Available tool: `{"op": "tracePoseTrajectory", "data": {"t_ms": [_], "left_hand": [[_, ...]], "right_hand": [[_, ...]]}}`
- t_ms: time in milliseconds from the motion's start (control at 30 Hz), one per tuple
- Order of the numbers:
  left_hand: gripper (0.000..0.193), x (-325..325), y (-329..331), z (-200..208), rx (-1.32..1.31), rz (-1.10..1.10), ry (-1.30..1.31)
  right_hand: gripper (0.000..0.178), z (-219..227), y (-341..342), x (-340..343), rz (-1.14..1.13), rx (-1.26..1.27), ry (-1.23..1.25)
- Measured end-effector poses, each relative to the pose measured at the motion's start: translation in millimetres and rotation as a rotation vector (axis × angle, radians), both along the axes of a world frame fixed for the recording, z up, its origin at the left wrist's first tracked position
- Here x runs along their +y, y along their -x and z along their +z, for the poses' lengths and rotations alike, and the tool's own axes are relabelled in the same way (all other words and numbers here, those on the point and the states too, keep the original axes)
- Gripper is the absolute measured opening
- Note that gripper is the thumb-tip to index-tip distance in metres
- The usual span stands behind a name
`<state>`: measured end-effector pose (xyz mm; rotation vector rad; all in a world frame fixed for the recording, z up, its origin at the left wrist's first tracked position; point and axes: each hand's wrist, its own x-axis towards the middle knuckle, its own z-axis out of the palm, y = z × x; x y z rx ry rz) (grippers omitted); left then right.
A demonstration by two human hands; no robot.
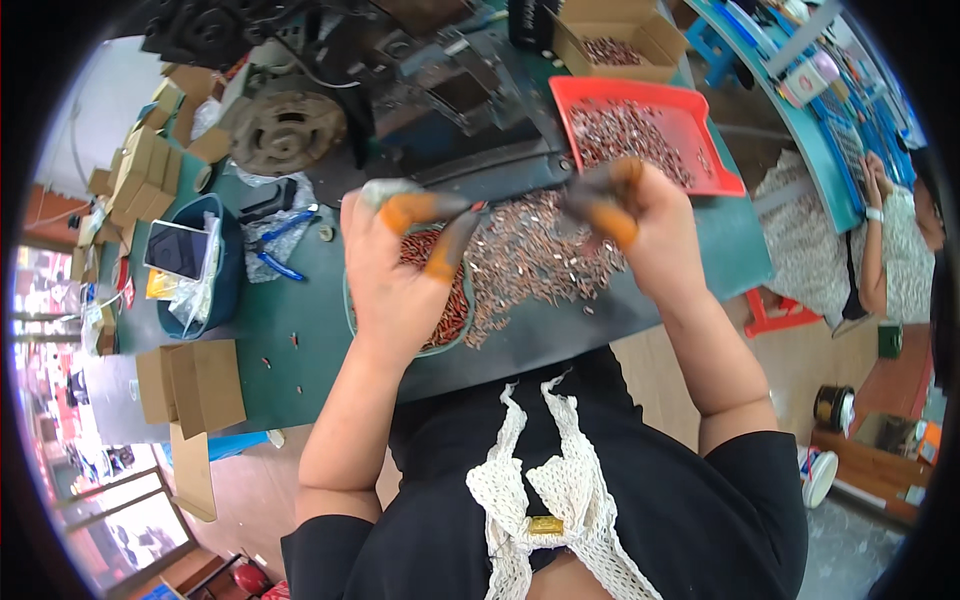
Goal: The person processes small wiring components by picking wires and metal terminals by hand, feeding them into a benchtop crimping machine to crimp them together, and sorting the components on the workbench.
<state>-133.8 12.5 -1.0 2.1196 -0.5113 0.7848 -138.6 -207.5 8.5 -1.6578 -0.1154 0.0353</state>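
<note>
Left hand (395, 275) hangs over the near edge of the table (290, 330), above a green bowl (452, 343) of small coppery parts. Orange and grey finger cots on thumb and fingers (412, 208). Grip narrow: the fingertips draw together, but whether they pinch a part I cannot tell.

Right hand (645, 235) sits over the right side of the loose heap of parts (525, 255), which spreads across the table's near middle between the two hands. Same cots on its fingers (612, 222). Grip narrow too, fingers curled down into the heap; any part held is hidden.

Red tray (715, 150) toward the far right corner, more parts inside, just behind the right hand. Cardboard box (655, 45) beyond it at the far edge, also holding parts.

Dark machine (400, 90) with a rusty wheel (288, 130) takes the far middle. Blue tub (225, 290) with a phone (178, 250) and plastic bags at the left edge; blue-handled pliers (275, 262) just beside it. Flat cardboard boxes (195, 385) at the near left corner.

Another person (900, 250) sits well apart on the right, at a blue bench.
</note>
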Motion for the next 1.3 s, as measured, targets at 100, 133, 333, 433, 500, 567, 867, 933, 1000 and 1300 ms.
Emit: {"op": "tracePoseTrajectory", "data": {"t_ms": [100,133,333,433,500,567,867,933,1000,1300], "left_hand": [[0.021,-2,-38,7,-0.222,0.068,-0.043],[0.021,-4,-49,11,-0.338,0.098,-0.067],[0.028,-9,-98,9,-0.577,0.212,-0.109],[0.026,-9,-114,6,-0.667,0.218,-0.146],[0.025,-8,-121,4,-0.668,0.234,-0.184],[0.024,-7,-126,1,-0.667,0.247,-0.223],[0.020,-11,-136,-2,-0.737,0.284,-0.264],[0.026,-11,-134,-1,-0.707,0.288,-0.268],[0.026,-12,-134,0,-0.704,0.286,-0.266],[0.021,-13,-137,0,-0.741,0.298,-0.272]], "right_hand": [[0.020,18,-55,36,-0.065,0.004,-0.304],[0.019,19,-69,43,-0.077,-0.056,-0.368],[0.015,9,-118,67,-0.174,-0.263,-0.377],[0.016,6,-125,71,-0.199,-0.281,-0.313],[0.015,5,-128,74,-0.239,-0.275,-0.307],[0.014,5,-129,76,-0.242,-0.278,-0.303],[0.014,7,-128,76,-0.266,-0.250,-0.241],[0.014,8,-128,77,-0.270,-0.261,-0.247],[0.015,9,-127,76,-0.260,-0.239,-0.247],[0.018,3,-130,75,-0.242,-0.292,-0.294]]}}
